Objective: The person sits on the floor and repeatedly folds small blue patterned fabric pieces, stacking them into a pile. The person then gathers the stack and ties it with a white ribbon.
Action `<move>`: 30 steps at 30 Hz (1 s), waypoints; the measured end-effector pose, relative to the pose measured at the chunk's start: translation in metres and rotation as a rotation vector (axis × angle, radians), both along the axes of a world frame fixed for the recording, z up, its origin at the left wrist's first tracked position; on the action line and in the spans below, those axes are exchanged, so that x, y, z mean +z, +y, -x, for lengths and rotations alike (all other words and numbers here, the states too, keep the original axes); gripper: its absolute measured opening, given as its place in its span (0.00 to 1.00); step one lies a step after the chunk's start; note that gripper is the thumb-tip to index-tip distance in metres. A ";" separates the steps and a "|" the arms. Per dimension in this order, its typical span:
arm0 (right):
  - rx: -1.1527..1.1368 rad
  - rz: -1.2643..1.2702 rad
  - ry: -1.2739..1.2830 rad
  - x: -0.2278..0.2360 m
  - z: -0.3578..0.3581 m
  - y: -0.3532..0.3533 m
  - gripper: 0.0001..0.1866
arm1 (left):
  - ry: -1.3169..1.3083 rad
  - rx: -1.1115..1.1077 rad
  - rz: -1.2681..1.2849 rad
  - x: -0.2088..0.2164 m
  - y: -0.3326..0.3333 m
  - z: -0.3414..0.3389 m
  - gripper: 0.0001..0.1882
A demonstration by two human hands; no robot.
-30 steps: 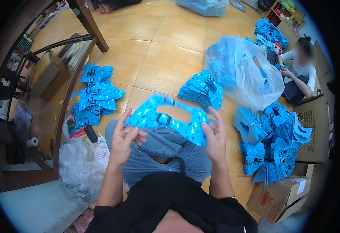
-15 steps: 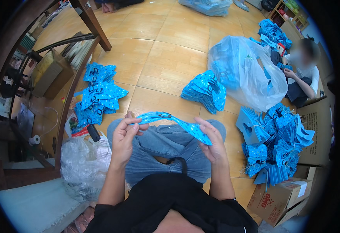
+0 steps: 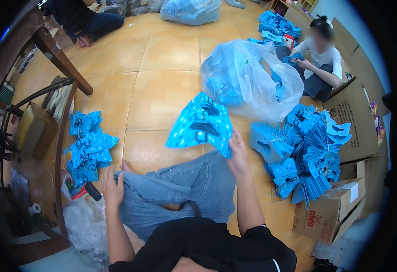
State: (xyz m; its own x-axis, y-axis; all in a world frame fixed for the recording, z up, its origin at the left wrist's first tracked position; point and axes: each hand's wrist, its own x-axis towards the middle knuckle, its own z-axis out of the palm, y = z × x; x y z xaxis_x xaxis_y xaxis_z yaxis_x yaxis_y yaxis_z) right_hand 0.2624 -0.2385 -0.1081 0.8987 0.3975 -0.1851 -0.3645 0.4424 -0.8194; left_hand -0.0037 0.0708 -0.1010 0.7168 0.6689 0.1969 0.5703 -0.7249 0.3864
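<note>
Glossy tan wood-grain floor (image 3: 157,95) is carrying a crinkled translucent plastic bag (image 3: 234,72) and, nearer on the right, fanned bundles (image 3: 316,152) of thin blue sheets. Right hand (image 3: 238,154) is pinching the lower right corner of a flat, white-flecked blue piece (image 3: 185,131) out past the denim lap (image 3: 171,181); can't tell if it's touching layers behind. Left hand (image 3: 112,187) is hovering empty beside the left knee, fingers loosely parted.
</note>
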 end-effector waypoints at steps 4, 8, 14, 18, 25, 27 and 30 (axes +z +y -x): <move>-0.143 -0.028 -0.107 -0.028 -0.050 0.001 0.25 | 0.033 0.160 -0.051 -0.032 0.009 -0.001 0.16; -0.152 0.005 -0.160 -0.061 -0.095 0.006 0.26 | 0.017 0.158 -0.072 -0.031 0.007 -0.004 0.15; -0.192 0.406 -0.299 -0.121 -0.129 0.016 0.24 | -0.007 0.199 -0.018 -0.024 0.003 -0.004 0.15; -0.216 0.654 -0.356 -0.144 -0.139 0.013 0.22 | -0.033 0.222 -0.012 -0.020 0.003 -0.002 0.15; -0.410 0.857 -0.693 -0.103 -0.077 0.008 0.20 | -0.149 0.412 0.492 -0.045 0.051 0.003 0.16; -0.278 0.850 -0.676 -0.083 -0.033 0.008 0.20 | -0.511 0.536 0.887 -0.070 0.097 0.007 0.19; -0.278 0.927 -0.646 -0.063 0.023 0.009 0.18 | -0.906 0.757 1.248 -0.113 0.168 0.015 0.23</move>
